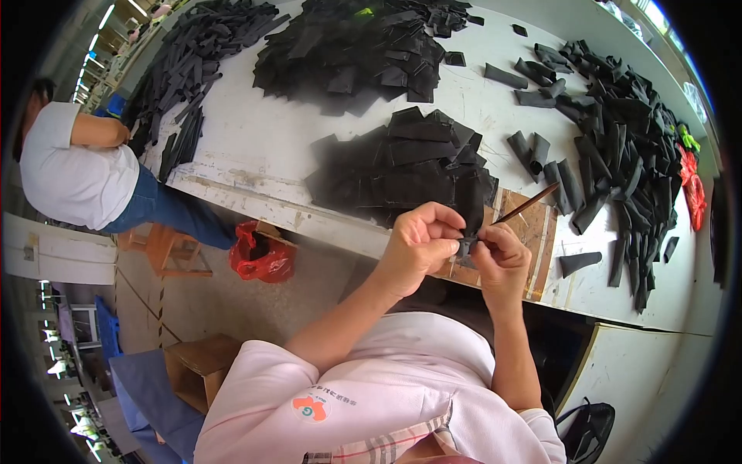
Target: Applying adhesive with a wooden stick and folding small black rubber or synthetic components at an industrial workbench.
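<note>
Both of my hands meet over the front edge of the white table, pinching a small black fabric piece (467, 246) between them. My left hand (418, 246) grips it from the left, thumb against fingertips. From the other side, my right hand (504, 261) is closed on the piece too, and a thin dark brown stick (532, 203) slants up and right out of that hand. Just beyond my fingers lies a spread stack of flat black fabric pieces (410, 166). A brown board with tape strips (533, 243) is under and beside my right hand.
A larger black fabric pile (348, 54) lies farther back. Narrow dark strips (182, 66) heap at far left; folded black pieces (618, 147) heap at right. Another person (85, 166) stands left. A red plastic bag (263, 259), wooden stool (176, 251) and cardboard box (202, 367) are below the table.
</note>
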`<state>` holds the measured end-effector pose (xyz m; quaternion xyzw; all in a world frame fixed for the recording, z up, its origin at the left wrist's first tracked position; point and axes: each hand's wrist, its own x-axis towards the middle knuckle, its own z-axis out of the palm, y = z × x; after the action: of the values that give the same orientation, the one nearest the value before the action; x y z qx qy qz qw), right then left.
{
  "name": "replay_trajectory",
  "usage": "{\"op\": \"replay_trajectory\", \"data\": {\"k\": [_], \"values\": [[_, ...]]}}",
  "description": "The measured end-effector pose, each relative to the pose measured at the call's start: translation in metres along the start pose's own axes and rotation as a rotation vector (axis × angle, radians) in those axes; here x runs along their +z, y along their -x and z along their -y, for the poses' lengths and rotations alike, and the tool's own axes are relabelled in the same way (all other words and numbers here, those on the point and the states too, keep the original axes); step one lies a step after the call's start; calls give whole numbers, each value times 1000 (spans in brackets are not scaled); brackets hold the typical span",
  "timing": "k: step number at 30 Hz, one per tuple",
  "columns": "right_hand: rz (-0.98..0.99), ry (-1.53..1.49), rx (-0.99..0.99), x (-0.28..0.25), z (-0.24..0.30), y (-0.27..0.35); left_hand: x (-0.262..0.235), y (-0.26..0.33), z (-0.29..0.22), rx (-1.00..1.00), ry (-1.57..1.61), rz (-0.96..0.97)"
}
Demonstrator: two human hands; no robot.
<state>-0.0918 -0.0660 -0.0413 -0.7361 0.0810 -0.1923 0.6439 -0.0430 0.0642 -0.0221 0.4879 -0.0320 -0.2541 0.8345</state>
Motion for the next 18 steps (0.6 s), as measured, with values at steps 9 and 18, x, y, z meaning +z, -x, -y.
{"op": "replay_trajectory", "data": {"k": [9, 18], "values": [[288, -943, 594, -6, -4, 9, 14, 0, 22, 623, -768, -274], [286, -902, 401, -23, 3, 13, 8, 15, -3, -326, 316, 408]]}}
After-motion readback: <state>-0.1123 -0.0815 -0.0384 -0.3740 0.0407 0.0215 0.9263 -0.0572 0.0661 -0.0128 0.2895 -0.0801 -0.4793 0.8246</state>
